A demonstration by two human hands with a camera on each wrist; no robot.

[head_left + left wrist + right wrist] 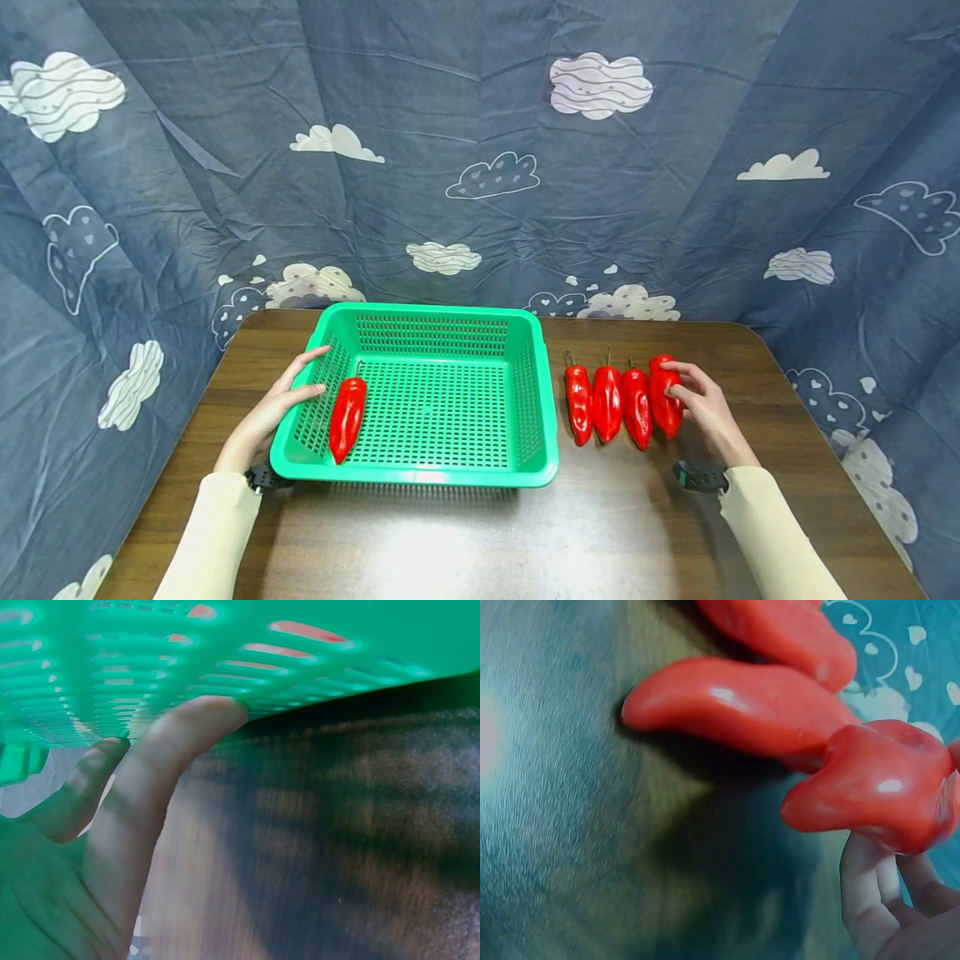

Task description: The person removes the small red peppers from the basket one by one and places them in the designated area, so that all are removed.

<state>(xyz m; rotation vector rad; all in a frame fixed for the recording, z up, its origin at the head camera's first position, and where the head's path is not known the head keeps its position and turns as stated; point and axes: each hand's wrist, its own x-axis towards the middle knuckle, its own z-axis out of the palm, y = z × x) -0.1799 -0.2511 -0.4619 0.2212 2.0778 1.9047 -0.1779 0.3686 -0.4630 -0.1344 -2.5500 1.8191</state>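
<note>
A red pepper (666, 398), the rightmost of the row, is pinched between the thumb and fingers of my right hand (703, 408). In the right wrist view this pepper (877, 787) is raised at an angle, beside another red pepper (735, 705) on the table. My left hand (273, 415) grips the left rim of a green plastic basket (420, 477). In the left wrist view, fingers (142, 802) press against the slotted outer wall. Inside the basket, near its left wall, lies one red pepper (347, 421).
Three more red peppers (607, 404) lie side by side on the brown wooden table (600, 533), right of the basket, stems pointing to the back. A blue curtain (480, 108) with white clouds hangs behind the table and along its sides.
</note>
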